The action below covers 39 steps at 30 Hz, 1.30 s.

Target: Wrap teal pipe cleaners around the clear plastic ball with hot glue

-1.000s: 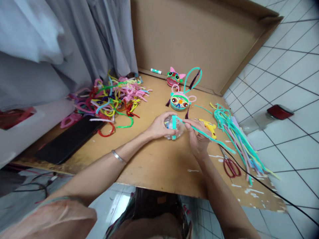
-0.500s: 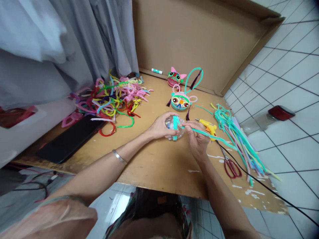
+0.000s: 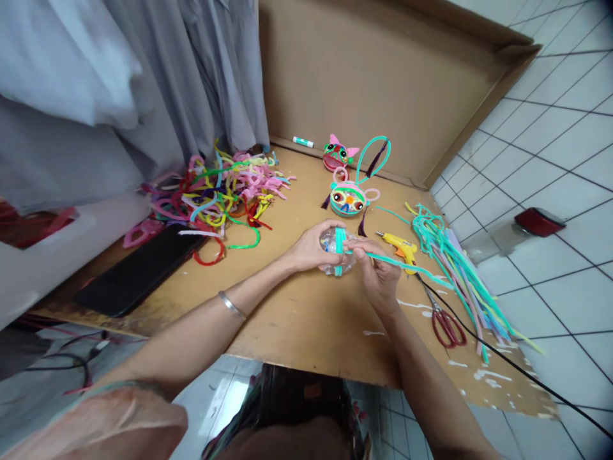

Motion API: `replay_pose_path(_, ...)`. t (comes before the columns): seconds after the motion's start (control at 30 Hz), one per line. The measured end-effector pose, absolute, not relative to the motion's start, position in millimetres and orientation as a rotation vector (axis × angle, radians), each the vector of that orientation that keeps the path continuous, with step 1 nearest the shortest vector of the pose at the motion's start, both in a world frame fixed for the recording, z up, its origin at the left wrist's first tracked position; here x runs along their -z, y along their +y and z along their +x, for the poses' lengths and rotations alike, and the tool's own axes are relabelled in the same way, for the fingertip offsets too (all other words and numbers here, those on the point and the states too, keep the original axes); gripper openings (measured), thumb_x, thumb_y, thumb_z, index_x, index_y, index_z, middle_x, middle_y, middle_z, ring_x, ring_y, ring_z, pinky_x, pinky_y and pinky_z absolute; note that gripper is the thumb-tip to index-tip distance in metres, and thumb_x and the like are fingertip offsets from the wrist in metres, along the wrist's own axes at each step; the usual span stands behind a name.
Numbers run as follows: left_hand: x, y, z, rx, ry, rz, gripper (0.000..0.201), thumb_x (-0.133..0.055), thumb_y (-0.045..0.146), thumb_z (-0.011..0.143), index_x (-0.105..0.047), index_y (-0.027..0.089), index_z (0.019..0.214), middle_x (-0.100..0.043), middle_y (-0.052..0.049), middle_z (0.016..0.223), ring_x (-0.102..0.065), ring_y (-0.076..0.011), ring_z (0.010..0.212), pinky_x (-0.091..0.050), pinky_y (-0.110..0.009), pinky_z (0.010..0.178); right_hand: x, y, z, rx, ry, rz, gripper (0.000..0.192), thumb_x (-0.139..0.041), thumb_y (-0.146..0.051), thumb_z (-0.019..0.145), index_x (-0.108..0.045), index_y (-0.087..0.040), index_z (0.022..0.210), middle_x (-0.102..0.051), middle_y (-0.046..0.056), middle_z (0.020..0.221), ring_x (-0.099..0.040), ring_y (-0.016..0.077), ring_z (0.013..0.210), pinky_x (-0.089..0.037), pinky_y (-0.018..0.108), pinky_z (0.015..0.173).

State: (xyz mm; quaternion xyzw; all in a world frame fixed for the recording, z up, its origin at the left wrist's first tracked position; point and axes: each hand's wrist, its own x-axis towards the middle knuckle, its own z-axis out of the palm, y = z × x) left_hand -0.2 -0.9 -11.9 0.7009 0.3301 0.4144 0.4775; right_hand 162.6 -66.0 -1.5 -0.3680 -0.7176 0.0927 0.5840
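My left hand (image 3: 311, 248) is closed around a clear plastic ball (image 3: 329, 267) with a turquoise band (image 3: 340, 249) wrapped about its middle. Small coloured bits show inside it. Pinched in my right hand (image 3: 380, 275) is a turquoise pipe cleaner (image 3: 407, 264), its near end against the band and its long tail trailing right toward the loose bundle. Behind the ball sits a face-shaped ornament (image 3: 348, 199) with pink loop ears, dark tassels and a turquoise hanging loop. A smaller pink-eared ornament (image 3: 336, 156) stands farther back.
Right of my hands lie a yellow glue gun (image 3: 401, 249) with a black cord, red-handled scissors (image 3: 447, 326) and a pipe cleaner bundle (image 3: 460, 281). A tangled pile of pipe cleaners (image 3: 230, 191) and a black phone (image 3: 138, 271) are on the left. A glue stick (image 3: 303, 142) lies at the back.
My right fingers have pressed the pipe cleaner's end closer along the band on the ball. The whole view has shifted slightly; both hands keep their hold.
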Motion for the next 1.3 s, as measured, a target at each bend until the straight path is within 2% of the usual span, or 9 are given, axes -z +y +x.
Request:
replay_pose_path(0.1,10,-2,-1,-0.976,0.785,1.667,0.073,-0.08,0.031,0.057,-0.057,0.017,0.125,-0.065,-0.002,0.095,-0.059,-0.0146,0.078,-0.052,-0.029,0.074,0,-68,162,-0.231,-1.655,-0.874,0.016,-0.057,-0.028,0.094,-0.073,-0.027,0.093,-0.077,0.002,0.09,-0.072,0.0198,0.088,-0.057,0.041,0.09)
replay_pose_path(0.23,9,-3,-1,-0.927,0.755,1.592,0.072,-0.079,0.03,0.057,-0.055,0.019,0.124,-0.063,-0.002,0.099,-0.058,-0.0138,0.077,-0.051,-0.028,0.071,0,-69,162,-0.24,-1.639,-0.903,0.017,-0.057,-0.03,0.094,-0.073,-0.026,0.091,-0.077,0.003,0.091,-0.072,0.0201,0.086,-0.058,0.041,0.088)
replay_pose_path(0.5,7,-2,-2,-0.899,0.742,1.609,0.066,-0.08,0.034,0.055,-0.054,0.019,0.114,-0.061,-0.003,0.101,-0.057,-0.0183,0.092,-0.048,-0.031,0.082,5,-70,158,-0.218,-1.593,-0.913,0.016,-0.058,-0.029,0.094,-0.074,-0.027,0.091,-0.077,0.001,0.086,-0.071,0.0177,0.083,-0.057,0.035,0.082)
replay_pose_path(0.93,10,3,-4,-0.881,0.717,1.597,0.061,-0.078,0.034,0.056,-0.054,0.018,0.109,-0.062,-0.002,0.098,-0.059,-0.0193,0.094,-0.048,-0.033,0.087,9,-69,153,-0.245,-1.58,-0.884,0.016,-0.058,-0.031,0.094,-0.073,-0.026,0.09,-0.077,0.004,0.093,-0.073,0.0199,0.09,-0.059,0.041,0.088)
replay_pose_path(1.17,12,3,-4,-0.886,0.756,1.627,0.068,-0.078,0.038,0.058,-0.057,0.016,0.119,-0.067,-0.005,0.105,-0.063,-0.0217,0.099,-0.051,-0.035,0.09,12,-67,155,-0.236,-1.578,-0.954,0.018,-0.058,-0.035,0.093,-0.073,-0.026,0.089,-0.077,0.004,0.092,-0.072,0.0207,0.09,-0.058,0.042,0.089)
replay_pose_path(1.3,12,3,-4,-0.937,0.798,1.708,0.063,-0.077,0.036,0.062,-0.061,0.016,0.12,-0.067,-0.008,0.116,-0.063,-0.025,0.11,-0.049,-0.04,0.101,12,-67,156,-0.25,-1.585,-0.958,0.018,-0.057,-0.035,0.094,-0.073,-0.026,0.092,-0.076,0.004,0.094,-0.071,0.0207,0.091,-0.057,0.042,0.09)
